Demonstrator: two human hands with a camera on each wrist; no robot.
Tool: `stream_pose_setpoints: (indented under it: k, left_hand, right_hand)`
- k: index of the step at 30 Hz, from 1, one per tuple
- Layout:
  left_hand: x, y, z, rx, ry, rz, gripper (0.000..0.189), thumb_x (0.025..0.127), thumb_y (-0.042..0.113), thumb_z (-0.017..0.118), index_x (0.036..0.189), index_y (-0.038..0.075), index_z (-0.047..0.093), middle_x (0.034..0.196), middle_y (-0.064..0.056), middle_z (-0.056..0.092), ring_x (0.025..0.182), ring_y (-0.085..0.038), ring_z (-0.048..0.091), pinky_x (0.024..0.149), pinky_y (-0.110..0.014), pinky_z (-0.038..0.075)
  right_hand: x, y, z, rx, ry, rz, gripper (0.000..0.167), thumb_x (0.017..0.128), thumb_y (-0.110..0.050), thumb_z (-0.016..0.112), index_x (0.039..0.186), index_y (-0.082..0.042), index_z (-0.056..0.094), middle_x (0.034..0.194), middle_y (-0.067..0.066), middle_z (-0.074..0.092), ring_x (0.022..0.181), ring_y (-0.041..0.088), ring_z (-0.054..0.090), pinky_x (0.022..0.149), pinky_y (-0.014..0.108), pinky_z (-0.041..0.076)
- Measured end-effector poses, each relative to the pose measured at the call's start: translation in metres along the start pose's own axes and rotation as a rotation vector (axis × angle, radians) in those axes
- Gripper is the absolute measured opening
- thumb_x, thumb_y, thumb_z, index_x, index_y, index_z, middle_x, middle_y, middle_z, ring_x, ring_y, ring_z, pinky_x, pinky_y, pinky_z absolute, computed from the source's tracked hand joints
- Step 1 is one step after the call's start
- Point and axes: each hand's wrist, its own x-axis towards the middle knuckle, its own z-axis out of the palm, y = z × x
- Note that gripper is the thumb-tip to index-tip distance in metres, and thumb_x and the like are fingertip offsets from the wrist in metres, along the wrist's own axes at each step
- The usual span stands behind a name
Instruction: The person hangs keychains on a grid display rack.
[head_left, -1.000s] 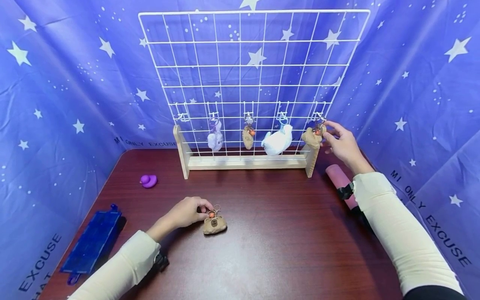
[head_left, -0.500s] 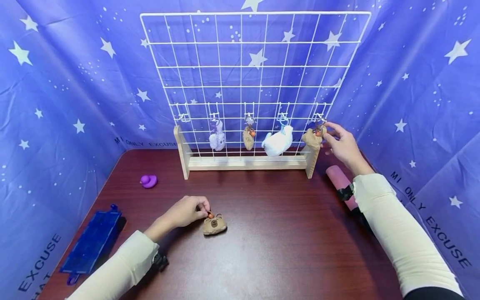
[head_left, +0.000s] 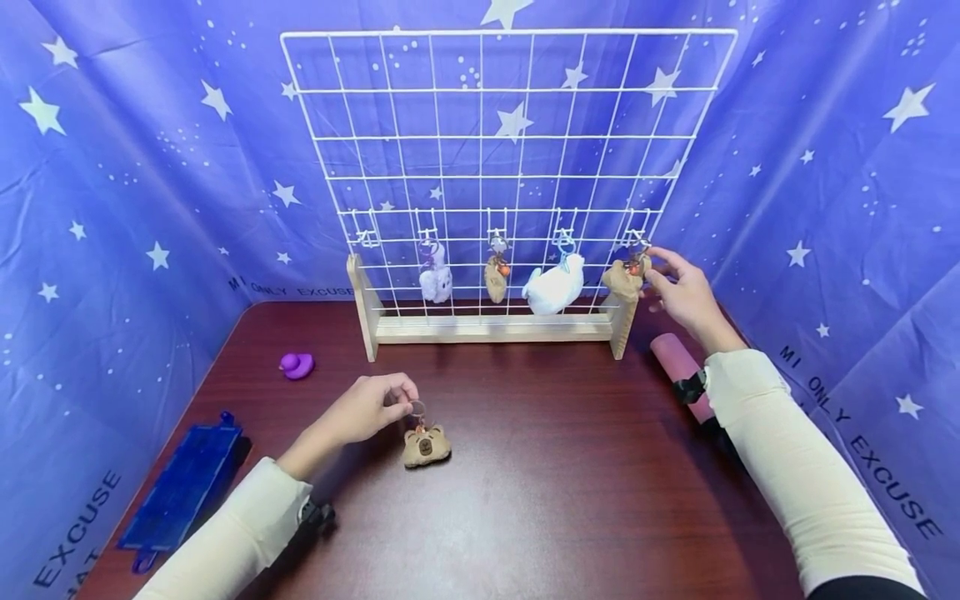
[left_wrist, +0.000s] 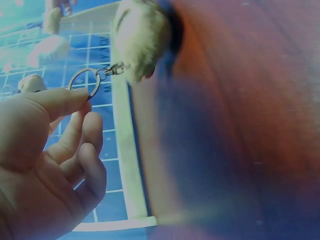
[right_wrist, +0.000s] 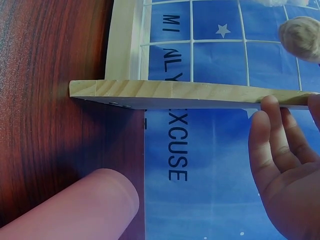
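Observation:
My left hand (head_left: 371, 408) pinches the key ring (left_wrist: 76, 80) of a brown plush capybara keychain (head_left: 427, 450) between thumb and forefinger. The ring stands up from the plush, which is close over the table, its face toward me. My right hand (head_left: 686, 287) holds the right wooden post (right_wrist: 200, 90) of a white grid rack (head_left: 480, 137), its fingers at the post's outer side and its thumb partly out of frame. A brown plush keychain with an orange bead (head_left: 621, 282) hangs at that thumb. Also hanging there are a white plush (head_left: 553, 290), another brown plush (head_left: 495, 282) and a lilac plush (head_left: 435, 279).
At the rack's far left sits a hook (head_left: 365, 239) with nothing on it. A purple rubber duck (head_left: 297, 366) and a dark blue tray-like object (head_left: 183, 479) lie on the left of the table (head_left: 525, 467). Under my right forearm lies a pink cylinder (head_left: 678, 367).
My left hand has risen slightly, drawing the capybara keychain's ring upright above the plush. My right hand stays at the rack's right post.

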Motion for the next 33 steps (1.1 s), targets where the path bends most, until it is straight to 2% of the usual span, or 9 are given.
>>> stream_pose_setpoints:
  k: [6, 10, 13, 15, 23, 28, 33]
  left_hand:
    - [0.003, 0.006, -0.011, -0.058, 0.067, 0.029, 0.009, 0.092, 0.009, 0.072, 0.096, 0.015, 0.068, 0.079, 0.0, 0.072, 0.064, -0.002, 0.058, 0.059, -0.022, 0.047]
    - [0.005, 0.009, -0.019, -0.092, 0.104, 0.033, 0.009, 0.092, 0.011, 0.073, 0.096, 0.017, 0.069, 0.079, 0.0, 0.073, 0.065, -0.003, 0.059, 0.06, -0.023, 0.048]
    - [0.007, 0.011, -0.025, -0.087, 0.131, 0.035, 0.009, 0.092, 0.011, 0.073, 0.098, 0.018, 0.07, 0.079, 0.003, 0.073, 0.066, -0.003, 0.06, 0.061, -0.023, 0.049]
    - [0.008, 0.013, -0.029, -0.085, 0.148, 0.035, 0.01, 0.093, 0.011, 0.073, 0.1, 0.017, 0.07, 0.079, 0.001, 0.073, 0.067, -0.004, 0.06, 0.062, -0.024, 0.049]
    - [0.017, 0.017, -0.051, -0.076, 0.228, 0.009, 0.013, 0.093, 0.01, 0.072, 0.106, 0.013, 0.072, 0.083, -0.004, 0.074, 0.068, -0.009, 0.061, 0.06, -0.024, 0.049]
    - [0.021, 0.015, -0.063, -0.098, 0.282, -0.017, 0.016, 0.093, 0.009, 0.071, 0.109, 0.009, 0.071, 0.083, -0.009, 0.075, 0.064, -0.012, 0.064, 0.053, -0.024, 0.048]
    - [0.026, 0.014, -0.074, -0.092, 0.325, -0.029, 0.018, 0.094, 0.011, 0.071, 0.113, 0.01, 0.073, 0.08, -0.011, 0.073, 0.062, -0.008, 0.061, 0.05, -0.024, 0.048]
  right_hand:
    - [-0.001, -0.003, 0.001, -0.016, 0.003, -0.008, 0.049, 0.107, -0.026, 0.049, 0.155, -0.015, 0.042, 0.124, 0.019, 0.059, 0.078, 0.002, 0.069, 0.063, 0.033, 0.062]
    - [-0.002, -0.004, 0.001, -0.014, 0.001, -0.01, 0.049, 0.108, -0.026, 0.048, 0.155, -0.015, 0.041, 0.126, 0.021, 0.057, 0.076, -0.001, 0.067, 0.063, 0.033, 0.062]
    - [-0.003, -0.004, 0.001, -0.01, 0.0, -0.01, 0.049, 0.108, -0.024, 0.047, 0.156, -0.016, 0.041, 0.128, 0.023, 0.056, 0.074, -0.004, 0.065, 0.064, 0.033, 0.062]
    - [-0.003, -0.003, 0.001, -0.002, -0.005, -0.011, 0.05, 0.108, -0.024, 0.047, 0.156, -0.015, 0.04, 0.131, 0.025, 0.055, 0.074, -0.004, 0.066, 0.064, 0.034, 0.062]
    - [-0.002, -0.002, 0.0, 0.007, -0.003, -0.007, 0.05, 0.108, -0.025, 0.046, 0.157, -0.017, 0.039, 0.138, 0.024, 0.053, 0.076, -0.004, 0.064, 0.063, 0.028, 0.06]
    - [0.0, 0.0, 0.0, 0.016, -0.002, -0.005, 0.05, 0.108, -0.024, 0.047, 0.157, -0.016, 0.039, 0.137, 0.023, 0.053, 0.077, -0.001, 0.067, 0.062, 0.029, 0.061]
    - [0.001, 0.002, 0.0, 0.017, -0.003, 0.006, 0.05, 0.108, -0.024, 0.046, 0.157, -0.017, 0.039, 0.135, 0.022, 0.054, 0.077, 0.0, 0.067, 0.062, 0.029, 0.061]
